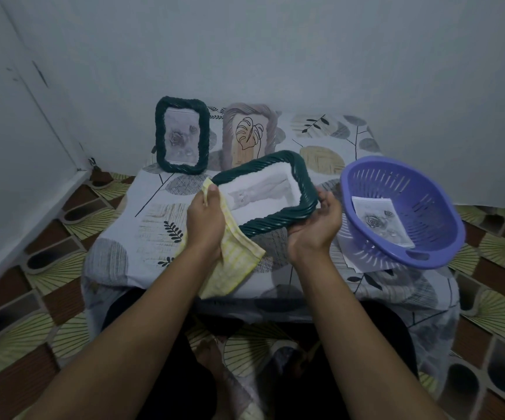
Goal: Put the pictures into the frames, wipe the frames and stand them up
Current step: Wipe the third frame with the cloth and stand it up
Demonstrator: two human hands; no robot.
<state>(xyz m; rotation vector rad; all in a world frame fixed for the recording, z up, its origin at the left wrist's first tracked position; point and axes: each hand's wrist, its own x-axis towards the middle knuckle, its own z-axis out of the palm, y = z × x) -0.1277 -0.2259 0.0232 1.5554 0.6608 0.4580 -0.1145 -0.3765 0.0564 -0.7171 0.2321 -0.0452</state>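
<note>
A dark green rope-pattern frame (278, 221) with a pale picture in it is held tilted above the table. My right hand (318, 225) grips its right end from below. My left hand (206, 219) holds a yellow checked cloth (236, 253) against the frame's left end. At the back a second dark green frame (182, 134) stands upright with a rose picture in it. Beside it a beige frame (249, 131) with a leaf drawing stands against the wall. A loose rose picture (380, 221) lies inside the purple basket (408, 189).
The low table (142, 225) has a leaf-print cover and sits in a corner of grey walls. The purple basket is at its right edge, with a sheet of paper (357, 262) under it. Patterned floor tiles surround the table. My legs are under its front edge.
</note>
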